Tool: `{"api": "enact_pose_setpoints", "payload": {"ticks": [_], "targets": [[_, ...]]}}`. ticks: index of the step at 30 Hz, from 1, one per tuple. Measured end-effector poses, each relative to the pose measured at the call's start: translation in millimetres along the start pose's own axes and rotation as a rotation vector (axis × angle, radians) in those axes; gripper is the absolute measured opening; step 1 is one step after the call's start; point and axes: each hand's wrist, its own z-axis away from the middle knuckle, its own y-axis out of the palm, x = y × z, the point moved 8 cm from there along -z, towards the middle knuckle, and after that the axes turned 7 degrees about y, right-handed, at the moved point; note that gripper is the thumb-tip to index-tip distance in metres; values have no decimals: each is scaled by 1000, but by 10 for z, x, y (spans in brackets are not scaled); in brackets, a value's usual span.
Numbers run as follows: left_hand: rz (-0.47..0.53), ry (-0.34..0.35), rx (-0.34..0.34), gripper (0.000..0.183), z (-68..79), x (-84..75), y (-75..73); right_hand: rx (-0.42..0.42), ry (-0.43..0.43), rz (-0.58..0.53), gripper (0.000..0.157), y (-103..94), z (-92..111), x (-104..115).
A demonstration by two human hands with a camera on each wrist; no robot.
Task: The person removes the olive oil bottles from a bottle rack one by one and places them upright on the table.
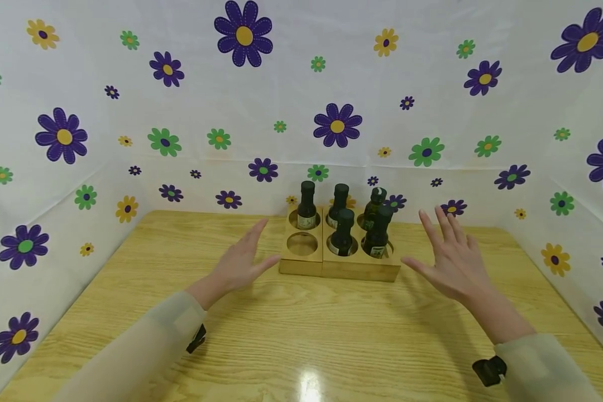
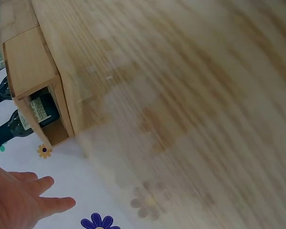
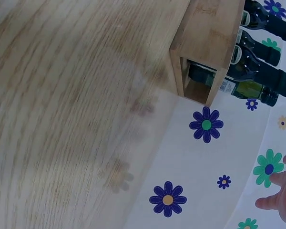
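Note:
A wooden bottle rack (image 1: pixel 360 271) stands toward the back of the table, with two rows of round holes in its top. Several dark glass bottles with black caps sit upright in it, among them a back left bottle (image 1: pixel 307 206) and a front right bottle (image 1: pixel 378 234). The front left hole holds no bottle. My left hand (image 1: pixel 237 262) hovers beside the rack's left end, fingers extended and thumb apart. On the other side, my right hand (image 1: pixel 454 262) is raised off the rack's right end with fingers spread. Neither hand holds anything. Both wrist views show the rack's hollow side, the left one with a bottle (image 2: pixel 38 109) inside.
The wood-grain table (image 1: pixel 261 346) reaches back to a white cloth (image 1: pixel 281 84) printed with purple, green and yellow flowers, which also hangs along both sides. A seam divides the rack into a narrower left part and a wider right part. Each wrist carries a small black device.

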Motion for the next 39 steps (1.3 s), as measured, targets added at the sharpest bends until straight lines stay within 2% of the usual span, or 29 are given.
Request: {"api": "enact_pose_setpoints", "payload": {"ticks": [8, 14, 23, 32, 39], "targets": [[119, -72, 93, 89, -96, 23, 195, -24, -15, -58, 94, -11, -74, 59], [165, -101, 131, 82, -142, 9, 292, -27, -13, -123, 93, 14, -127, 101], [90, -159, 173, 80, -165, 84, 381, -10, 7, -208, 93, 106, -183, 160], [30, -149, 190, 75, -192, 112, 412, 9, 54, -287, 91, 209, -208, 133], [55, -166, 225, 74, -186, 115, 444, 31, 99, -459, 87, 333, -228, 105]]}}
